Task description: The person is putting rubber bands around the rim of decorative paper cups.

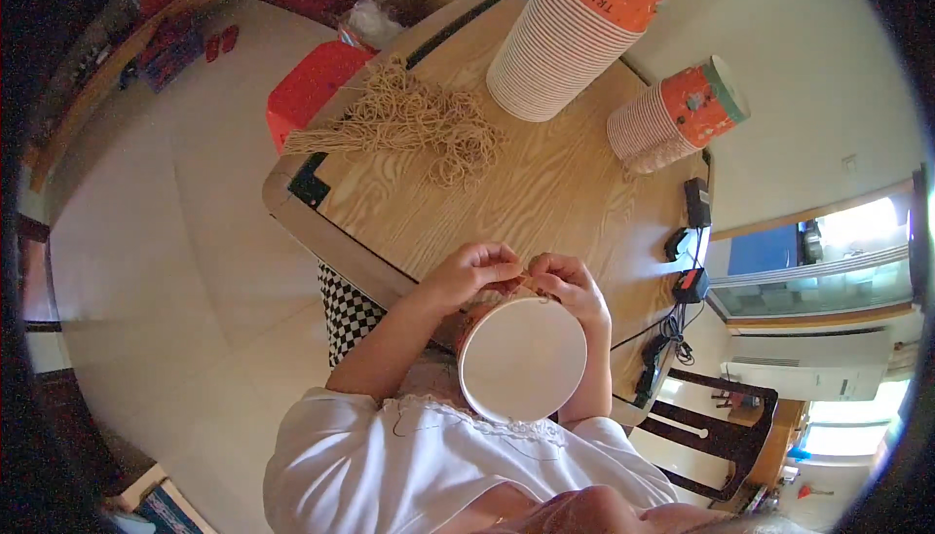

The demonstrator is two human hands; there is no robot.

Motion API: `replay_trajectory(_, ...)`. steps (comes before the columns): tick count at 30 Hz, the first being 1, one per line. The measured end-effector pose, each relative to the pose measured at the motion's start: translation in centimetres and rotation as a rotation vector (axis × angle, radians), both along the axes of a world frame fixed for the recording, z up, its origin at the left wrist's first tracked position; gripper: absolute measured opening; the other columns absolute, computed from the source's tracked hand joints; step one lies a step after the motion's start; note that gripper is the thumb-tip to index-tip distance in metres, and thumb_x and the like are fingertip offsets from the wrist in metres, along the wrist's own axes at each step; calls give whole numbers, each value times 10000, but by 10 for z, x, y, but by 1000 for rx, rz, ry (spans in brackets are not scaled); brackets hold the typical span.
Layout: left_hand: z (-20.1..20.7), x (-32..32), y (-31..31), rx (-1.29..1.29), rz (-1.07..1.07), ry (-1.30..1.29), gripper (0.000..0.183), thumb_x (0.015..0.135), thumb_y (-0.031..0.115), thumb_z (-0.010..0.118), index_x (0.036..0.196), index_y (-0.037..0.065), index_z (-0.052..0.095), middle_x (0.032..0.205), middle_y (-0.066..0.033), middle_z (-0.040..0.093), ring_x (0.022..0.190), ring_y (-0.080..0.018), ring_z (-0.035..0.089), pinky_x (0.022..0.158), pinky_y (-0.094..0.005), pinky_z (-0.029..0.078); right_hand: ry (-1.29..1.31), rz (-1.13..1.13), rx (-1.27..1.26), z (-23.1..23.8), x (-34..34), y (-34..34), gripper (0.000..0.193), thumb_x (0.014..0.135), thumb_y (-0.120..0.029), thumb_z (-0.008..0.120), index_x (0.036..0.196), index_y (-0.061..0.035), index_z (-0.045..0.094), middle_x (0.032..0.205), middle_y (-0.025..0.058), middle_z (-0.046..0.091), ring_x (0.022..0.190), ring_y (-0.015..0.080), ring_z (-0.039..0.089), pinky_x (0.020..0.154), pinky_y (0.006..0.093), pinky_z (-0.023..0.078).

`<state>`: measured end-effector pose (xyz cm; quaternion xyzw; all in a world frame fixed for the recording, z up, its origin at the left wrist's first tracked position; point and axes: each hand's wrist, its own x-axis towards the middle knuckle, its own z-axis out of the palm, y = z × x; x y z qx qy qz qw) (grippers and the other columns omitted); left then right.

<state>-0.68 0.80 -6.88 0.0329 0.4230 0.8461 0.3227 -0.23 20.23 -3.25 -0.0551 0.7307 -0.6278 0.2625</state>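
Observation:
A round paper bucket [523, 361] with a white inside and an orange printed outer wall rests against my body, its mouth facing up toward me. My left hand [477, 276] and my right hand [573, 288] meet at its far rim, fingers pinched close together. A short bit of tan cord [527, 283] shows between the fingertips; where it joins the bucket is hidden by the fingers. Beyond my hands, a tangled heap of the same tan cord [419, 125] lies on the wooden table [545, 193].
A tall stack of nested paper buckets [565, 47] stands at the table's far side, with a shorter stack [672, 115] to its right. Black adapters and cables [690, 286] run along the right edge. A red stool [317, 86] and a dark chair [716, 432] flank the table.

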Motion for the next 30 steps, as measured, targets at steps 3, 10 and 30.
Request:
replay_trajectory(3, 0, 0, 1, 9, -16, -42, 141, 835, 160, 579, 884, 29, 559, 800, -41, 593, 699, -112, 553, 663, -237, 453, -111, -98, -235, -7, 3, -4, 73, 800, -92, 557, 755, -36, 561, 711, -1, 544, 636, 84, 486, 562, 217, 385)
replay_trajectory(10, -9, -1, 2, 59, 67, 32, 154, 815, 180, 617, 853, 35, 581, 768, -31, 595, 678, -113, 555, 638, -243, 457, -253, -209, -268, -9, 3, -8, 98, 821, -147, 573, 783, -56, 573, 709, -23, 552, 624, 67, 488, 536, 207, 376)
replay_trajectory(30, 0, 3, 9, -576, 260, 556, 119, 743, 109, 661, 789, 10, 614, 664, -46, 616, 587, -96, 566, 560, -250, 465, -71, -115, -3, -2, -9, -6, 132, 804, -153, 605, 789, -27, 569, 706, -24, 516, 660, 73, 459, 562, 212, 354)
